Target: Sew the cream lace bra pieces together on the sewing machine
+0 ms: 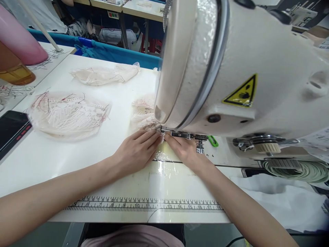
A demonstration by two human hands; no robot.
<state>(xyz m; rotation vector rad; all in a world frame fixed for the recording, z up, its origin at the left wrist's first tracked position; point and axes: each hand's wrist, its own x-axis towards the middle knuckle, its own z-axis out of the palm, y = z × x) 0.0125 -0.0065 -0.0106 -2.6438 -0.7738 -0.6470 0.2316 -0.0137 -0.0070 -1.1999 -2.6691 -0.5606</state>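
My left hand (137, 149) lies flat on the white table (51, 161), fingers stretched toward the needle area of the cream sewing machine (244, 68). My right hand (185, 151) lies just right of it, fingers also extended under the machine head. Both press on a small pale lace piece (144, 115) that runs under the presser foot (177, 134). The fingertips of the two hands nearly meet at the foot. The needle itself is hidden by the machine head.
Two stacks of lace pieces lie on the table, one at the left (68, 115) and one further back (105, 74). A printed ruler (144, 206) runs along the front edge. A black control panel (11, 132) sits far left, white fabric (272, 199) at right, a blue bin (115, 53) behind.
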